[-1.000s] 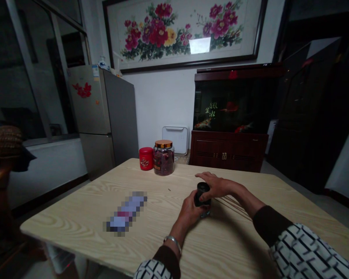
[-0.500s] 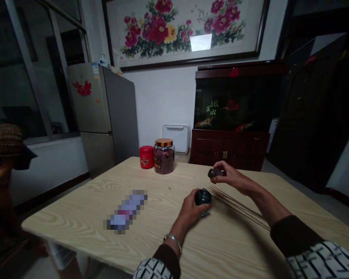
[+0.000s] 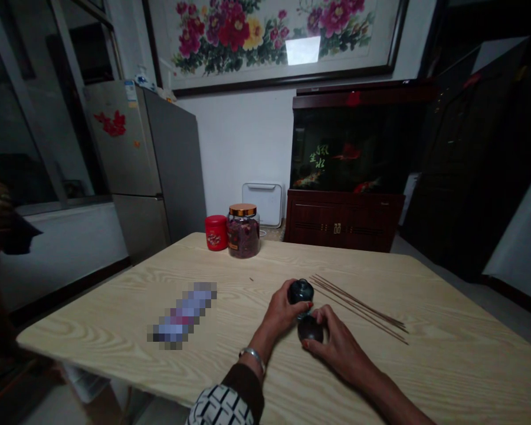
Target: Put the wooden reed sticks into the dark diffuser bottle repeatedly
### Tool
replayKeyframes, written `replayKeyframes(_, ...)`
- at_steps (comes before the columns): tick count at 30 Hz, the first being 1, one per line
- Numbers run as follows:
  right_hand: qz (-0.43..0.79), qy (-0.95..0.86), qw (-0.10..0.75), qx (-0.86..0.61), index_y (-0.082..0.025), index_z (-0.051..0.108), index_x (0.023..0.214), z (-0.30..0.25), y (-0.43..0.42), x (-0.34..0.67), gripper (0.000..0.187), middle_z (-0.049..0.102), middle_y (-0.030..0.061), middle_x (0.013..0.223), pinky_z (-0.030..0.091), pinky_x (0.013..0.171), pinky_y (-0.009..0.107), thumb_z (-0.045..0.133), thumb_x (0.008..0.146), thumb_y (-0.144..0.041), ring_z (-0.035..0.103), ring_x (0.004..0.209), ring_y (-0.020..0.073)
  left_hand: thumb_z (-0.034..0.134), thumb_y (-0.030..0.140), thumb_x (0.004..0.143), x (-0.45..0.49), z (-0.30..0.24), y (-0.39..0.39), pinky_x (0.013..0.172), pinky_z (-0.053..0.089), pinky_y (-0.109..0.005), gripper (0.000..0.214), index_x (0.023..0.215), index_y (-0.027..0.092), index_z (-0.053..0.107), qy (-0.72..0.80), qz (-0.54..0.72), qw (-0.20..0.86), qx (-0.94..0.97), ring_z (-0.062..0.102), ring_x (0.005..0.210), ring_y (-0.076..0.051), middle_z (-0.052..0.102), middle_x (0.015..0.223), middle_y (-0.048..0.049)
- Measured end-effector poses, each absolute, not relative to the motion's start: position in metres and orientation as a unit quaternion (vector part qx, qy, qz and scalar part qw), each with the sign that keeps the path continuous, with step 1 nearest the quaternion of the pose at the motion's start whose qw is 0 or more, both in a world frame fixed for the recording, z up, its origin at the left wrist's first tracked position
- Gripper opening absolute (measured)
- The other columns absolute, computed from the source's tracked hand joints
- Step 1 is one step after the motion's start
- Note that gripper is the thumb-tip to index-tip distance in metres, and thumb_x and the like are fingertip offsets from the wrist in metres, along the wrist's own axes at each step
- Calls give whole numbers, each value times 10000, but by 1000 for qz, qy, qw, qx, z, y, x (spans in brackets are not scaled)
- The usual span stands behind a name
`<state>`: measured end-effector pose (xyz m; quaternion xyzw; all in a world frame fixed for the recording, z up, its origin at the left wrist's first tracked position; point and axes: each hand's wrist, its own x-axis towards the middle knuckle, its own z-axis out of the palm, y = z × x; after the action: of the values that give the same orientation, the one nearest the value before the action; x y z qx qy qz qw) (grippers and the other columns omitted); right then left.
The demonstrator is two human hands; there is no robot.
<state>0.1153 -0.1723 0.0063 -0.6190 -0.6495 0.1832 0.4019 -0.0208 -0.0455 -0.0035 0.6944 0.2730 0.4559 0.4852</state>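
Note:
My left hand [image 3: 279, 311] is wrapped around a small dark round jar [image 3: 301, 290] standing on the wooden table [image 3: 446, 366]. Just in front of the jar, my right hand [image 3: 336, 345] holds its dark lid [image 3: 310, 329] down at the tabletop, fingers curled over it. A bundle of thin brown sticks [image 3: 358, 307] lies on the table to the right of the jar, apart from both hands.
A blurred flat packet [image 3: 182, 316] lies left of my hands. A red tin [image 3: 215, 232] and a glass jar with a copper lid [image 3: 243, 231] stand at the table's far edge. Beyond are a grey fridge [image 3: 146, 165] and a fish tank on a dark cabinet [image 3: 345, 171].
My right hand lifted the lid off the jar, raised it to the right, then brought it down to the table in front of the jar. My left hand kept hold of the jar.

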Motion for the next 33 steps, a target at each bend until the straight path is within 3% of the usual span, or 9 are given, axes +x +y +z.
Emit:
replayKeyframes(4,167,-663,414,-601,-253,453,903,11,-169,114,296,606,3,925,443,767,319,691,760,-354,573,863,210,817,272,681,-20,-4,-45,927,479,-320,608,1235,175,587,274,456,482,696,625,1043,-233,684,1122,-68)
replayKeyframes(8,84,-615,434,-653,-228,535,863,17,-161,160,192,606,17,821,429,673,293,477,924,-400,573,729,184,823,272,680,-21,-2,-46,927,485,-324,627,1247,168,577,280,446,493,692,631,1040,-237,685,1135,-79)
replayKeyframes(14,-117,-601,172,-771,-205,673,882,13,-167,216,221,655,83,900,402,701,308,455,920,-217,633,848,225,838,268,661,-21,-3,-43,926,494,-331,655,1250,156,573,275,441,513,683,646,1013,-237,692,1118,-89)
replayKeyframes(17,-143,-602,116,-777,-200,695,903,10,-167,214,236,666,94,907,395,721,319,461,928,-197,646,860,235,842,283,661,-21,-3,-44,940,487,-336,657,1251,160,580,279,444,500,689,642,1025,-239,692,1117,-85)
replayKeyframes(28,-149,-623,101,-761,-176,634,922,9,-159,214,224,676,120,982,402,726,302,414,962,-186,652,932,235,839,266,658,-22,-4,-44,907,488,-323,643,1240,163,586,275,444,506,687,639,1005,-231,692,1098,-76)
replayKeyframes(33,-136,-596,215,-762,-221,593,922,24,-159,206,193,689,59,870,369,628,300,420,966,-291,639,756,209,843,250,642,-22,-2,-45,901,488,-321,638,1227,171,601,280,445,506,683,635,999,-229,691,1089,-71)
